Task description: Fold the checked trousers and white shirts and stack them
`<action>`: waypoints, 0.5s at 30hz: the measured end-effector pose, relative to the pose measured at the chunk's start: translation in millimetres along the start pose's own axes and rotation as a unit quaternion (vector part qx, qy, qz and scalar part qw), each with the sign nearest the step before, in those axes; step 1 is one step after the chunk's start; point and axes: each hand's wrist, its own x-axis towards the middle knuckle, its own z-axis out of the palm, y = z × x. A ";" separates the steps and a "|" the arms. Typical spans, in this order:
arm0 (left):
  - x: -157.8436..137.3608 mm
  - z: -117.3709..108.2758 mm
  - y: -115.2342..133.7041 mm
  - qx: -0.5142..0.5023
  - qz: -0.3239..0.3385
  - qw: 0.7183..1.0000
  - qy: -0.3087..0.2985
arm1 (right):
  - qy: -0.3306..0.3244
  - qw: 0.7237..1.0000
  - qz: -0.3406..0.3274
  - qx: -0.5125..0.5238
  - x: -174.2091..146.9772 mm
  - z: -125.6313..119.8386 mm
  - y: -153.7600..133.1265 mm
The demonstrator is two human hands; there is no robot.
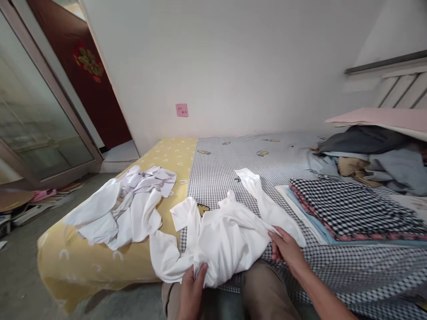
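From where I stand, the left hand (193,286) pinches the near edge of the white shirt (230,233); the right hand (285,246) seems to pinch its side, fingertips half hidden. It lies rumpled on the bed (216,160); even, gentle tension would ease creases.

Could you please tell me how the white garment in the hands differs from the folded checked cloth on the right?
The white garment is plain, while the checked cloth has a black-and-white pattern. The garment is loose and wrinkled, its sleeves spread out; the checked cloth is folded flat. The left hand and right hand hold the garment, but neither touches the checked cloth. Both are fabric, over the bed.
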 end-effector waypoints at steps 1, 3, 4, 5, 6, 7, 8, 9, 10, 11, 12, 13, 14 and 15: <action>-1.7 -2.0 0.3 0.016 0.016 1.000 0.009 | 0.015 1.000 -0.007 0.005 -2.2 1.6 -1.3; -3.5 -11.9 5.7 0.042 0.052 0.996 0.058 | 0.042 0.998 -0.028 0.034 -7.4 4.2 -6.6; -3.1 -20.3 13.0 0.060 0.078 0.991 0.086 | 0.052 0.996 -0.042 0.057 -10.1 5.1 -12.0; -1.7 -30.8 24.5 0.086 0.114 0.983 0.117 | 0.059 0.993 -0.059 0.082 -12.7 5.5 -20.0; 0.5 -43.0 40.8 0.122 0.162 0.968 0.146 | 0.066 0.989 -0.076 0.106 -15.1 5.3 -31.4; 3.6 -56.5 62.0 0.161 0.226 0.946 0.167 | 0.074 0.984 -0.095 0.129 -17.3 4.4 -46.2; 7.1 -70.7 87.9 0.200 0.306 0.910 0.195 | 0.083 0.978 -0.118 0.152 -19.4 2.7 -64.8; 10.9 -85.2 117.7 0.243 0.389 0.862 0.216 | 0.094 0.969 -0.146 0.175 -21.6 0.1 -86.7; 14.6 -99.5 150.5 0.296 0.462 0.807 0.217 | 0.105 0.958 -0.178 0.200 -24.2 -3.5 -111.6; 17.8 -113.5 185.4 0.342 0.530 0.741 0.231 | 0.121 0.942 -0.214 0.230 -27.5 -8.1 -138.9; 20.1 -127.0 221.1 0.377 0.587 0.670 0.255 | 0.126 0.925 -0.256 0.252 -31.6 -13.5 -167.6; 21.2 -139.8 256.7 0.412 0.615 0.610 0.283 | 0.127 0.909 -0.300 0.259 -36.7 -19.8 -197.0; 20.7 -151.9 291.1 0.434 0.633 0.558 0.314 | 0.130 0.894 -0.342 0.259 -42.7 -26.6 -226.3; 18.5 -163.1 323.6 0.437 0.661 0.505 0.342 | 0.136 0.876 -0.390 0.247 -49.3 -33.8 -254.9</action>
